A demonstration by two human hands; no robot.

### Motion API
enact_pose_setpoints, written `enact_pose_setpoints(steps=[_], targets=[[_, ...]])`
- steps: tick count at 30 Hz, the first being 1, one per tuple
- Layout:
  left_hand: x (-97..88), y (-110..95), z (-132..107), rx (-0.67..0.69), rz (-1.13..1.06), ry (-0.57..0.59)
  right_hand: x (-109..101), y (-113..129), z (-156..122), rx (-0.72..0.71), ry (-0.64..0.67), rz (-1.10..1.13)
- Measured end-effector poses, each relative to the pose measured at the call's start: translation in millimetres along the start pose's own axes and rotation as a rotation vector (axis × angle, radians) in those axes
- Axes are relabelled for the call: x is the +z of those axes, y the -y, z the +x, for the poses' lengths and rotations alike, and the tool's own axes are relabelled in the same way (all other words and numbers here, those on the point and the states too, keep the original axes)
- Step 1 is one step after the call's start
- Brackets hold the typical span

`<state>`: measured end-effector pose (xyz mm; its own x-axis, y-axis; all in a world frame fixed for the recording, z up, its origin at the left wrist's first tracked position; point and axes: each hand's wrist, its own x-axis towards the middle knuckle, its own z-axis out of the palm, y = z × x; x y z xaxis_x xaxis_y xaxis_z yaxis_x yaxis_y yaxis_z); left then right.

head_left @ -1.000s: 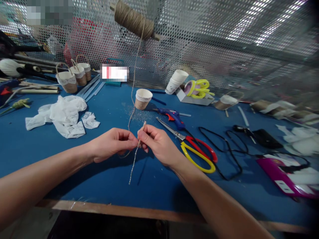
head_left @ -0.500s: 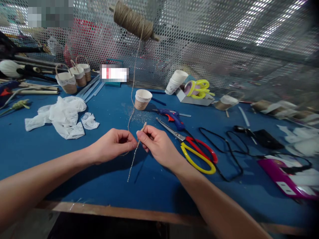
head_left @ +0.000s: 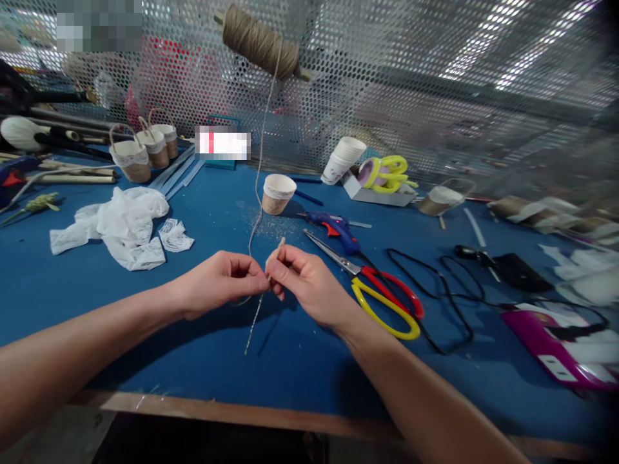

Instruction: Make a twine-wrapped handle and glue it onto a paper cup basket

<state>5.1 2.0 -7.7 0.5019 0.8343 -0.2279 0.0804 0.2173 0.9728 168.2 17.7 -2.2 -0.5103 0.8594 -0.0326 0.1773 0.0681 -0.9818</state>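
Note:
My left hand [head_left: 220, 282] and my right hand [head_left: 307, 283] meet fingertip to fingertip above the blue table [head_left: 203, 348]. Both are pinched shut on a thin silvery wire [head_left: 253, 325] whose upper end is wrapped in jute twine. The wire slants down toward me, its lower tip just over the table. A strand of twine [head_left: 260, 161] runs from my left fingers up to a twine spool [head_left: 261, 44] fixed on the mesh wall.
Red-and-yellow scissors [head_left: 382, 293] and a blue glue gun [head_left: 336, 227] lie right of my hands. A paper cup [head_left: 277, 193] stands behind them. White plastic and lace scraps [head_left: 120, 225] lie left, small baskets [head_left: 140, 148] behind. Black cables [head_left: 445, 290] and a pink box [head_left: 561, 354] lie right.
My hands have drawn slightly closer together on the wire. The wire's lower tip has shifted a little to the left. Nothing else has moved.

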Motion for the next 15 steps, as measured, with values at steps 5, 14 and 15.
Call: enact_pose_setpoints(steps=[5, 14, 15], targets=[[-4.8, -2.7, 0.2, 0.027, 0.007, 0.063, -0.4, -1.7, 0.2, 0.041, -0.027, 0.033], [-3.6, -3.5, -0.5, 0.142, 0.325, -0.065, 1.0, -4.0, 0.3, 0.049, -0.116, -0.066], [-3.4, -2.9, -0.3, 0.126, 0.313, -0.069, 1.5, -3.1, 0.1, 0.046, -0.131, -0.108]])
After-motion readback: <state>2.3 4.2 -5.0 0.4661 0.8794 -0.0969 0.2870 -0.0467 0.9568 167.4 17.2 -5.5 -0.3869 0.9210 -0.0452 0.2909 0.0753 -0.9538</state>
